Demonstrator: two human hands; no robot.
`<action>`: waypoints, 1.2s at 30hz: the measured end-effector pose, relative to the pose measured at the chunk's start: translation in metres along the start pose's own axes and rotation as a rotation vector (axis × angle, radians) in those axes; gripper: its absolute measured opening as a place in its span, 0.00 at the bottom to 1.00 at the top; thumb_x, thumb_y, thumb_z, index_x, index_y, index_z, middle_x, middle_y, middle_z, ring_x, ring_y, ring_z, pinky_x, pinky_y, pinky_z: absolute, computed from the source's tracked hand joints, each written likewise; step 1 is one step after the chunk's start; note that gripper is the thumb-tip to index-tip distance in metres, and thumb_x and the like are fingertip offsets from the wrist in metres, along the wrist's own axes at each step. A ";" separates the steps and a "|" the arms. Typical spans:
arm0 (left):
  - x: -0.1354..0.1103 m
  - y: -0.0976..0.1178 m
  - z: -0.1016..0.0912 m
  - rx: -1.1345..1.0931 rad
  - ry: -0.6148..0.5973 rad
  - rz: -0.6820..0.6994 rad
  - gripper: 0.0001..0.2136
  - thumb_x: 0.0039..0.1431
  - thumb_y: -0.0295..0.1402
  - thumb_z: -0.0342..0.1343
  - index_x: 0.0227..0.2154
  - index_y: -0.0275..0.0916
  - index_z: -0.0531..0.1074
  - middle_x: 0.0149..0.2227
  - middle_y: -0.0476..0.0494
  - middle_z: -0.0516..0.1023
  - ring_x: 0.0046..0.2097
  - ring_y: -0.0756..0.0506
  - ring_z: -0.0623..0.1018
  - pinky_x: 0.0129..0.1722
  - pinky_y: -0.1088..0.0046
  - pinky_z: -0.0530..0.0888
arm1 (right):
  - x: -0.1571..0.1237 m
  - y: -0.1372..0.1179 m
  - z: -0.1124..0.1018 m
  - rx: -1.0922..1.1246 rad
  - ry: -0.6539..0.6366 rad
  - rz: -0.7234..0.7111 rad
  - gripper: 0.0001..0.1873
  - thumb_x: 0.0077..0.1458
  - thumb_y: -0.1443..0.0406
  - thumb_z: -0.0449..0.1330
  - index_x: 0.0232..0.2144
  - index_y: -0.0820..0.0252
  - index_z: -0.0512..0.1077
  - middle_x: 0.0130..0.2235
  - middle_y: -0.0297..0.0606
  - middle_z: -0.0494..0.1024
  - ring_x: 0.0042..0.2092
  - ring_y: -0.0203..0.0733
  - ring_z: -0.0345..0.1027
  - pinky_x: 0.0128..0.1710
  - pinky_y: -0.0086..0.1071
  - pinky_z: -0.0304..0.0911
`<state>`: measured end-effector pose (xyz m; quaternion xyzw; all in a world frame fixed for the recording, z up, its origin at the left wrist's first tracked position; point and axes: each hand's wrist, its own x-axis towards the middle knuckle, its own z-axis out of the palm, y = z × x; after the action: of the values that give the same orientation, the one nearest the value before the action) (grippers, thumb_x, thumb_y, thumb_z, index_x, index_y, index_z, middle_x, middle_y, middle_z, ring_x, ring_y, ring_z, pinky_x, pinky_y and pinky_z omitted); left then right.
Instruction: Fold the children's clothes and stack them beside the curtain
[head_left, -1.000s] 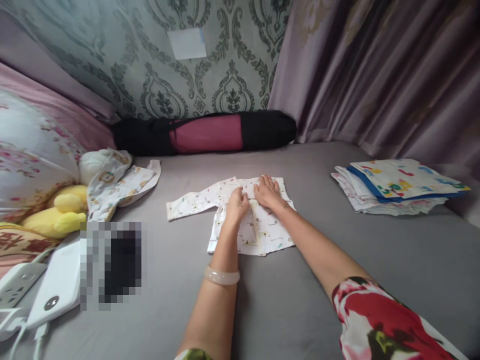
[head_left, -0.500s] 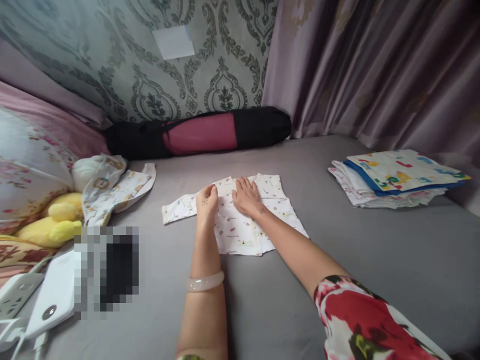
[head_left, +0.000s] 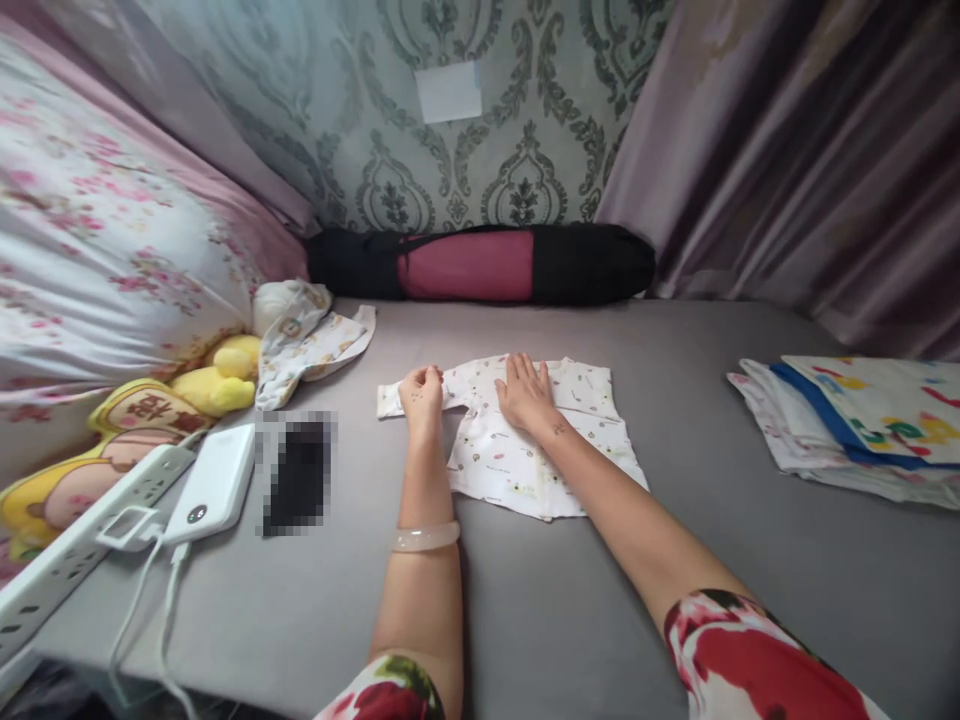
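Note:
A small white baby shirt (head_left: 495, 460) with a tiny scattered print lies spread on the grey sheet, one sleeve stretched out to the left. My left hand (head_left: 422, 395) is closed in a pinch on that sleeve, close to the cuff (head_left: 388, 400); the fingertips are partly hidden. Flat on the upper middle of the shirt rests my right hand (head_left: 525, 395), fingers spread and pointing away from me. Its forearm covers part of the shirt's lower right side. The right part of the shirt looks folded inward.
Folded cloths (head_left: 892, 410) lie stacked at the right. Along the wall is a black and dark-pink rolled bag (head_left: 469, 265). To the left are a crumpled printed garment (head_left: 315, 345), yellow plush toys (head_left: 214, 385), a white power bank (head_left: 214, 480) with cables, and a power strip (head_left: 90, 540).
My left hand has slid left along the sleeve, from near the shoulder toward the cuff. My right hand stays flat on the shirt. The view has turned to the left.

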<state>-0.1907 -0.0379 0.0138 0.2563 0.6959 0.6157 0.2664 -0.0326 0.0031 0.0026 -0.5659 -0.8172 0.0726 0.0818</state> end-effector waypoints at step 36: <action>0.025 0.006 -0.048 0.484 0.269 -0.031 0.06 0.52 0.31 0.56 0.34 0.38 0.69 0.36 0.38 0.77 0.44 0.38 0.77 0.45 0.62 0.70 | -0.001 -0.030 0.003 -0.006 0.132 -0.188 0.21 0.63 0.71 0.44 0.51 0.61 0.70 0.51 0.48 0.71 0.52 0.49 0.61 0.50 0.38 0.55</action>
<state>-0.2419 -0.0549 0.0230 0.2177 0.8556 0.4562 0.1117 -0.0599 -0.0081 0.0064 -0.4907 -0.8596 0.0250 0.1401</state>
